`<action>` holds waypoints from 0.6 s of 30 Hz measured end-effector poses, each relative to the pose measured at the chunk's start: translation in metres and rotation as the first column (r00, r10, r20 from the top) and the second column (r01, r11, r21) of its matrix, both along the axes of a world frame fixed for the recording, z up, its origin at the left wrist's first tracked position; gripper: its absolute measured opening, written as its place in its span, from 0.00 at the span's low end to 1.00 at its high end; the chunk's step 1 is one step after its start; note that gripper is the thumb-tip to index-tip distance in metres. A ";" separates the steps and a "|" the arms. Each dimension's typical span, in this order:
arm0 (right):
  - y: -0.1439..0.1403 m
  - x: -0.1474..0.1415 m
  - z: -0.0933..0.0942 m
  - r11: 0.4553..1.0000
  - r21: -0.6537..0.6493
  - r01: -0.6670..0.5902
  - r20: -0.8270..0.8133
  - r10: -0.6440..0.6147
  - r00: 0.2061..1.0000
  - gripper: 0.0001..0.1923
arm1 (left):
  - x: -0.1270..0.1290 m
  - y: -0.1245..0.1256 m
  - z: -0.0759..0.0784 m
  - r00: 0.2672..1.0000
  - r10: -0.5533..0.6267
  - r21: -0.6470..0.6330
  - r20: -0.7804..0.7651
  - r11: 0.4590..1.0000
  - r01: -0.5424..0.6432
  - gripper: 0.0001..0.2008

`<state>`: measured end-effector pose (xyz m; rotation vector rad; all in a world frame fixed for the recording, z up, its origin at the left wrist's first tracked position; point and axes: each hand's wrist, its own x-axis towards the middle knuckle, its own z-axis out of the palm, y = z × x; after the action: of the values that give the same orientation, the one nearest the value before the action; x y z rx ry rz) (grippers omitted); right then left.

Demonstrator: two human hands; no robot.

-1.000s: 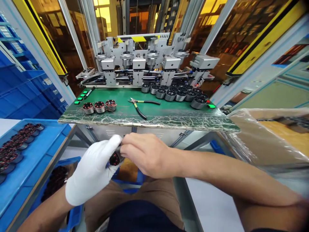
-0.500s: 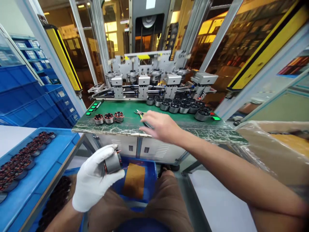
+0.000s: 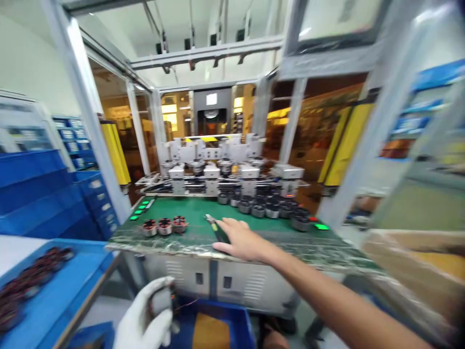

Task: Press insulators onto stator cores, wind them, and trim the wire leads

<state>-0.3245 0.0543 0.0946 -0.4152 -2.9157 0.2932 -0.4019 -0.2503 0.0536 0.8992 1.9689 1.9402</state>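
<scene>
My left hand [image 3: 145, 317], in a white glove, grips a small grey motor stator [image 3: 162, 301] with thin wires low at the bottom of the view. My bare right hand [image 3: 241, 240] reaches out over the green work mat [image 3: 196, 213] and lies on the handles of the cutting pliers [image 3: 214, 227], fingers curling around them. Three copper-wound stators [image 3: 164, 225] stand in a row left of the pliers. The picture is blurred by head motion.
A row of several grey stators [image 3: 265, 208] stands at the back of the mat before the winding machine [image 3: 225, 169]. A blue tray [image 3: 54, 286] with several stators sits at the left. A blue bin [image 3: 214, 329] lies below, a bagged carton [image 3: 414, 261] at the right.
The view has tilted upward. My right hand left the stator, reached forward to the mat and came to rest on the pliers. My left hand stayed low, holding the stator.
</scene>
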 end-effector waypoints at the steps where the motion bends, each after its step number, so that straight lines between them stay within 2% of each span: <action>1: -0.001 0.007 -0.004 1.000 -0.014 -0.020 0.002 0.020 1.000 0.40 | 0.007 0.000 0.004 0.995 -0.025 0.040 0.093 0.999 0.021 0.21; 2: 0.000 0.014 -0.011 0.999 -0.020 -0.037 0.011 0.037 0.999 0.41 | 0.013 0.000 0.007 0.989 -0.042 0.077 0.141 0.997 0.031 0.22; 4: 0.005 0.026 -0.026 0.997 0.040 -0.065 -0.026 0.066 0.997 0.42 | 0.022 0.000 0.011 0.989 -0.037 0.116 0.144 0.993 0.020 0.25; 7: 0.008 0.044 -0.047 0.961 0.204 -0.185 -0.146 0.217 0.965 0.35 | 0.029 -0.004 0.013 0.997 -0.023 0.114 0.080 0.993 0.014 0.26; 10: -0.014 0.068 -0.062 0.912 0.325 -0.251 -0.267 0.343 0.900 0.33 | 0.032 -0.011 0.014 0.999 -0.023 0.123 0.024 0.992 0.020 0.24; 12: -0.044 0.085 -0.074 0.931 0.245 -0.271 -0.334 0.344 0.878 0.35 | 0.034 -0.014 0.013 1.000 -0.001 0.140 -0.013 0.990 0.003 0.24; 14: -0.081 0.101 -0.087 0.948 0.063 -0.313 -0.393 0.312 0.865 0.37 | 0.035 -0.015 0.011 0.998 0.025 0.142 -0.052 0.990 -0.018 0.23; 16: -0.117 0.113 -0.100 0.924 -0.118 -0.363 -0.444 0.278 0.852 0.38 | 0.035 -0.014 0.008 0.994 0.051 0.140 -0.094 0.989 -0.038 0.22; 18: -0.147 0.118 -0.107 0.860 -0.287 -0.422 -0.492 0.246 0.835 0.39 | 0.035 -0.011 0.005 0.989 0.069 0.143 -0.132 0.988 -0.050 0.22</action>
<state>-0.2065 -0.0924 -0.0128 0.1305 -2.4503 0.8988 -0.3672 -0.2617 0.0582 1.0461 1.9741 2.1245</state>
